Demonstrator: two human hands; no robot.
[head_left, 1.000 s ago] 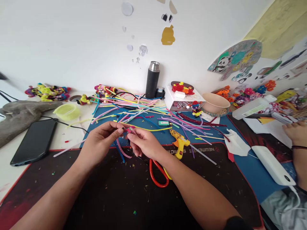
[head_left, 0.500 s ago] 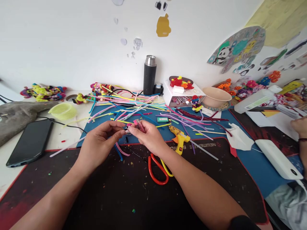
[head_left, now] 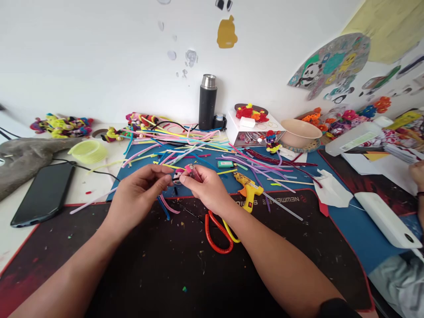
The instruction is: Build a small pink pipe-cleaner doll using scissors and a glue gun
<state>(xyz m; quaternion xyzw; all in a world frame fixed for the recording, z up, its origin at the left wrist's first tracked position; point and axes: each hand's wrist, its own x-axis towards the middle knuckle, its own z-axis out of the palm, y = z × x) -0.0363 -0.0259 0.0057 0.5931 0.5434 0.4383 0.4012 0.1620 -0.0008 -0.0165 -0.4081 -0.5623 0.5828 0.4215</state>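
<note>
My left hand (head_left: 144,183) is closed in a pinch on a short black strip (head_left: 175,179). My right hand (head_left: 208,187) is wrapped round a pink lighter (head_left: 192,171), with the metal end pointing up and away. Between the two hands shows a small pink piece (head_left: 179,171), partly hidden by the fingers; I cannot tell which hand bears it. Red-and-yellow-handled scissors (head_left: 218,234) lie below my right wrist, their blades hidden. Just right of that hand rests a yellow glue gun (head_left: 247,190) with a clear glue stick in its back.
Loose pipe cleaners (head_left: 179,137) cover the back of the blue mat. Behind them stand a black thermos (head_left: 207,104) and a white box (head_left: 241,132). A phone (head_left: 44,194) lies at left, a white power bank (head_left: 386,218) at right. Another person's hand (head_left: 418,174) shows at the right edge.
The fingertips of my two hands have parted slightly, so more of the black strip shows between them. The view has shifted a little.
</note>
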